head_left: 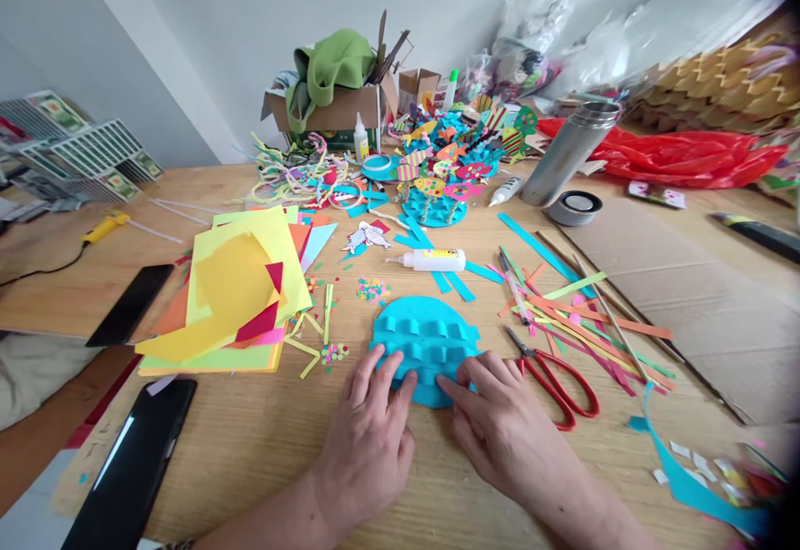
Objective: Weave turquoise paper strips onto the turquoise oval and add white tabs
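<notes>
A round blue paper piece (425, 312) lies flat on the wooden table, with rows of raised, looped blue strips across it. My left hand (375, 421) rests at its lower left, fingers apart, the fingertips touching the blue paper. At its lower right, my right hand (500, 417) presses a fingertip on the lowest strip, its other fingers bent. The right hand's remaining fingertips are partly hidden, and nothing shows held in it. Just beyond the blue piece lies a white glue bottle (437, 260) on its side, over loose blue strips (459, 286).
Red-handled scissors (566, 387) lie right of my right hand, near colored paper strips (593, 342). Colored sheets (206, 283) and a phone (137, 458) are at left, beside another person's arm (56, 442). A metal flask (568, 154) and paper fish (437, 187) stand farther back.
</notes>
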Motion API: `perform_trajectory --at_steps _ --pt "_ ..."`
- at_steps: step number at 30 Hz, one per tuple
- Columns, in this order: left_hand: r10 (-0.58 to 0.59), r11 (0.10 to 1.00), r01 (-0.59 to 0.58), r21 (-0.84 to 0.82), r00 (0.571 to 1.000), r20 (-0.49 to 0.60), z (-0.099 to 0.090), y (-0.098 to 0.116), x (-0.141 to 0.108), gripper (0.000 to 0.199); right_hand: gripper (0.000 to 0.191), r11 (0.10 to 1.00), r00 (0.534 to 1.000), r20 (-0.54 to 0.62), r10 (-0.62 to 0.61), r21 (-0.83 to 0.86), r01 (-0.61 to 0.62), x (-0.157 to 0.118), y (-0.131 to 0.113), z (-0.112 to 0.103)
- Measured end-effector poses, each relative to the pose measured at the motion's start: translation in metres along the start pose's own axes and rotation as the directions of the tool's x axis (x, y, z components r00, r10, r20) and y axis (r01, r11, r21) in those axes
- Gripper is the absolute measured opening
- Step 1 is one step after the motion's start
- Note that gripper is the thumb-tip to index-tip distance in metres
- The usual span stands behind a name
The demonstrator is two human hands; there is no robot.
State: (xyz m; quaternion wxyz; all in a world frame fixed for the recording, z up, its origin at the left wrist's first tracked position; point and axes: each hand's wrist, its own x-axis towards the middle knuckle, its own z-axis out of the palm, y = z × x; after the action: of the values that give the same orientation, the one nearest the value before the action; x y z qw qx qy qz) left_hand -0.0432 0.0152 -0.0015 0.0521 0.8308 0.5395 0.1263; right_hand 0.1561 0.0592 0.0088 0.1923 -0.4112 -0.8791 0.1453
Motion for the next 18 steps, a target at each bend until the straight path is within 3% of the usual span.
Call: perform_trajectory --at_steps 18 --pt "0.013 0.998 -0.014 0.062 1.0 0.014 -0.0001 0.0005 -0.0006 0.054 0.021 1.0 1.0 0.013 -0.022 -0.018 0.022 0.0008 -0.0015 0.0007"
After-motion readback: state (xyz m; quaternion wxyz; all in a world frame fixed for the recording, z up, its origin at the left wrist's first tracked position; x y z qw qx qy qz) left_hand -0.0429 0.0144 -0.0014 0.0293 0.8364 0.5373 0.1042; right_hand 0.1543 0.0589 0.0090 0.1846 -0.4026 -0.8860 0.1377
